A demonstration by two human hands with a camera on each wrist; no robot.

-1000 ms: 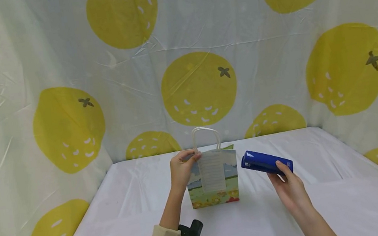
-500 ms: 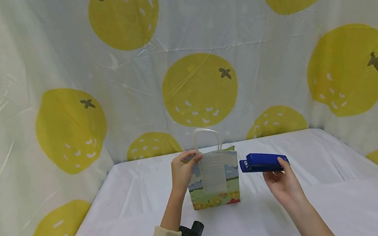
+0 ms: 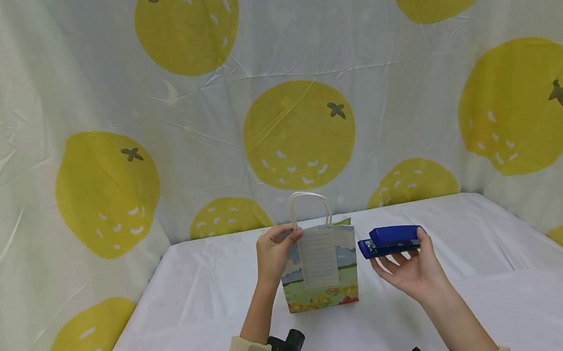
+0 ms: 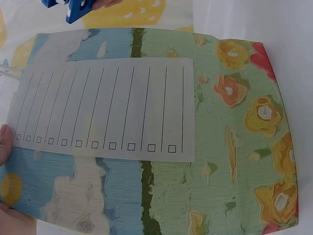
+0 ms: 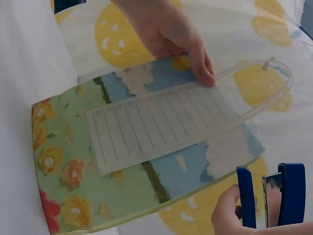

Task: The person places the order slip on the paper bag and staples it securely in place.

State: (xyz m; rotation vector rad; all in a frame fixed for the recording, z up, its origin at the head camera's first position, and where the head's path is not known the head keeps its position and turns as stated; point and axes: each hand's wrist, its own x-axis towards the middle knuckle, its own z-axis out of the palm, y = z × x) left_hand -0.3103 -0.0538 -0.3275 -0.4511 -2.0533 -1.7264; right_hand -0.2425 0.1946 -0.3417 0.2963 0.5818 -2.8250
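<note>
A small paper gift bag (image 3: 319,268) with a painted landscape and flowers stands upright on the white table (image 3: 490,302). A white lined slip (image 3: 318,256) lies against its front (image 4: 105,110) (image 5: 156,125). My left hand (image 3: 273,253) pinches the bag's top left corner and the slip's end (image 5: 195,54). My right hand (image 3: 405,266) holds a blue stapler (image 3: 388,241) level beside the bag's top right corner, its mouth pointing at the bag (image 5: 271,200). The stapler's tip (image 4: 68,7) shows above the bag in the left wrist view.
The bag's white twisted handles (image 3: 309,206) stick up above its rim. Sheeting printed with big yellow fruit (image 3: 299,133) walls in the table at the back and both sides. Black wrist mounts (image 3: 286,344) sit on both forearms.
My right hand has brought the stapler left and levelled it, closer to the bag's top right corner. The left hand and bag have stayed put.
</note>
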